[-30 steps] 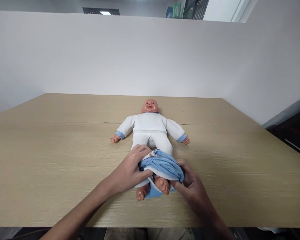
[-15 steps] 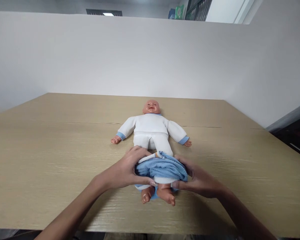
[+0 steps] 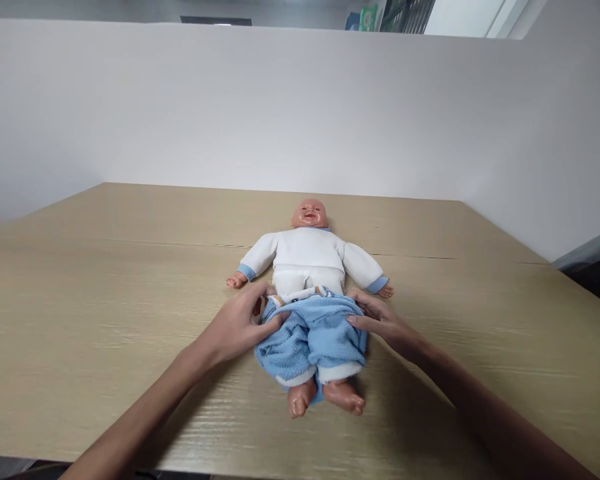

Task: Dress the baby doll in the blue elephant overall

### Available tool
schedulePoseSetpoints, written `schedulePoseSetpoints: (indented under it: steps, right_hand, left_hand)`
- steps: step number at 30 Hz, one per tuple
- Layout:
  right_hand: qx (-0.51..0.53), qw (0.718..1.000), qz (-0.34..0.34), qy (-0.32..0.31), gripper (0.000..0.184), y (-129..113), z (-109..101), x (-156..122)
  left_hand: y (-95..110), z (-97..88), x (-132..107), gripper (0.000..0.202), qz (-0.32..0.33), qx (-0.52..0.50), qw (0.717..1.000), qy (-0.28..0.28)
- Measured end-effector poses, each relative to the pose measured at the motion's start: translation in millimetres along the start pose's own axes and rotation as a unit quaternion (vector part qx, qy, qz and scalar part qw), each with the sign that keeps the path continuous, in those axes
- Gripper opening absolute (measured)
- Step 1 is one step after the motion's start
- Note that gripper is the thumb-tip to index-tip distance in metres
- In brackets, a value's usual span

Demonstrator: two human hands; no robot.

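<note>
Near edge of the worktop point(image 3: 145, 427) crosses the bottom of the frame; bare forearms come in from lower left and lower right, shadow beneath each. Lower centre: two feet point(image 3: 301, 398) of the doll, toes toward the viewer, out of the white leg cuffs point(image 3: 340, 371) of blue trousers point(image 3: 295, 340). A bit of blue cloth shows between and under the feet. Trousers sit around the legs, cloth creased, white waistband point(image 3: 300, 295) with orange and blue marks at upper thigh level. Left hand point(image 3: 243, 320) on the frame's left side of them: thumb over the front, other fingers behind the edge, clamped on the cloth. Right hand point(image 3: 377, 317) opposite, likewise clamped at the waist, thumb on the front; its fingertips partly hidden. Doll point(image 3: 307, 250) lies on its back, centre of the frame, white body above the waistband, arms spread, blue cuffs at the wrists; bald head farthest off. Dark object point(image 3: 597, 273) at right edge, unclear. Beyond the worktop, pale wall point(image 3: 280, 107); over its top, upper right, a green packet point(image 3: 368, 18) beside something blue point(image 3: 353, 21).
</note>
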State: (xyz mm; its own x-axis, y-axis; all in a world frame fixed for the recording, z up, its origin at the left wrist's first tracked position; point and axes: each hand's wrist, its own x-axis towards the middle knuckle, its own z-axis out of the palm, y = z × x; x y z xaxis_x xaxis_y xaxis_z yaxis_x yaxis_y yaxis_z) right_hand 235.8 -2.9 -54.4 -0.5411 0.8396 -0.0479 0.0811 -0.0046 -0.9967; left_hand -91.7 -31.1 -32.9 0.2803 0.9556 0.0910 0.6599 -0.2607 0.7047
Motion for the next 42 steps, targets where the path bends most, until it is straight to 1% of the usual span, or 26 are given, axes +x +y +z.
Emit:
schedulePoseSetpoints:
  steps: [2,3,5,6,7,8,11,12,14,15,16,18,21,23,25,27,28,30,31,34,36,37,39,40,41,42]
  right_hand:
    - [0.044,0.998,0.029,0.037,0.034,10.4,7.3,-3.6]
    - [0.08,0.994,0.047,0.053,0.036,14.7,11.3,-5.2]
    - [0.152,0.982,0.075,0.077,0.039,19.8,18.9,-6.8]
    - [0.179,0.977,0.083,0.084,0.039,20.4,21.8,-6.7]
    - [0.197,0.972,0.088,0.088,0.038,20.1,24.0,-6.1]
    - [0.21,0.969,0.091,0.089,0.036,19.1,25.3,-5.2]
    - [0.225,0.966,0.097,0.087,0.031,16.3,24.5,-2.6]
    - [0.221,0.967,0.096,0.085,0.031,16.4,23.2,-2.1]
    - [0.202,0.973,0.085,0.078,0.032,18.6,19.5,-1.5]
    - [0.192,0.976,0.074,0.074,0.033,20.1,17.4,-1.2]
    - [0.184,0.979,0.062,0.07,0.033,21.2,15.3,-0.8]
    - [0.156,0.986,0.031,0.058,0.033,20.4,11.1,1.4]
    - [0.06,0.996,-0.024,0.067,0.033,8.0,6.9,11.2]
    - [-0.004,0.994,-0.066,0.085,0.03,-4.8,5.7,24.6]
    - [-0.035,0.988,-0.101,0.113,0.027,-14.8,5.4,42.9]
    - [-0.036,0.982,-0.109,0.152,0.025,-17.5,5.5,61.8]
    - [-0.031,0.98,-0.102,0.167,0.026,-15.9,5.7,69.4]
    - [-0.031,0.98,-0.085,0.175,0.028,-8.9,6.5,77.1]
    - [-0.042,0.981,-0.079,0.17,0.03,-4.7,6.9,76.7]
    - [-0.116,0.98,-0.077,0.146,0.034,5.4,7.9,62.6]
    - [-0.154,0.976,-0.095,0.119,0.034,9.6,7.7,50.9]
    - [-0.157,0.977,-0.106,0.102,0.034,11.9,7.4,46.8]
    - [-0.105,0.986,-0.107,0.079,0.034,18.8,6.9,43.6]
    - [-0.05,0.991,-0.09,0.085,0.034,23.6,7.1,44.4]
    - [0.019,0.992,-0.066,0.105,0.036,29.2,7.6,46.3]
    - [0.09,0.987,-0.039,0.129,0.039,34.8,8.3,48.8]
  left_hand:
    - [-5.3,-2.2,-6.9,0.031,-0.02,-0.03,0.998,-0.047]
    - [-7.2,-3.1,-10.0,0.03,-0.027,-0.07,0.994,-0.079]
    - [-10.2,-2.8,-14.5,0.032,-0.027,-0.178,0.974,-0.14]
    - [-11.6,-1.1,-15.8,0.034,-0.024,-0.234,0.959,-0.16]
    - [-13.3,1.4,-16.5,0.036,-0.026,-0.281,0.945,-0.168]
    - [-15.4,4.8,-16.7,0.037,-0.031,-0.314,0.935,-0.163]
    - [-22.4,16.8,-16.0,0.04,-0.067,-0.381,0.915,-0.115]
    - [-24.1,20.2,-15.5,0.041,-0.081,-0.406,0.904,-0.105]
    - [-25.2,24.0,-14.2,0.045,-0.101,-0.456,0.879,-0.1]
    - [-24.4,23.9,-13.2,0.047,-0.107,-0.471,0.87,-0.1]
    - [-22.9,22.4,-11.9,0.049,-0.108,-0.475,0.867,-0.101]
    - [-18.5,15.8,-8.0,0.05,-0.099,-0.462,0.876,-0.1]
    - [-11.4,2.2,3.7,0.045,-0.061,-0.416,0.902,-0.095]
    - [-7.8,-4.1,16.6,0.04,-0.038,-0.386,0.92,-0.052]
    - [-5.6,-5.7,32.5,0.037,-0.015,-0.364,0.931,0.018]
    - [-5.3,-3.0,48.0,0.039,0.0,-0.357,0.932,0.063]
    - [-6.1,-0.8,54.4,0.041,-0.004,-0.357,0.932,0.068]
    - [-10.1,4.2,62.6,0.047,-0.034,-0.363,0.929,0.058]
    - [-13.7,6.5,64.1,0.05,-0.052,-0.369,0.927,0.051]
    - [-29.6,11.6,59.9,0.052,-0.089,-0.395,0.914,0.034]
    - [-41.1,13.6,53.8,0.048,-0.1,-0.425,0.899,0.013]
    - [-45.6,14.3,51.0,0.045,-0.105,-0.444,0.89,0.002]
    - [-50.8,16.0,47.0,0.041,-0.111,-0.484,0.868,-0.016]
    - [-51.6,17.0,45.9,0.04,-0.112,-0.5,0.859,-0.023]
    - [-51.6,18.2,45.3,0.038,-0.113,-0.512,0.851,-0.028]
    - [-51.1,19.4,45.0,0.038,-0.113,-0.519,0.847,-0.033]
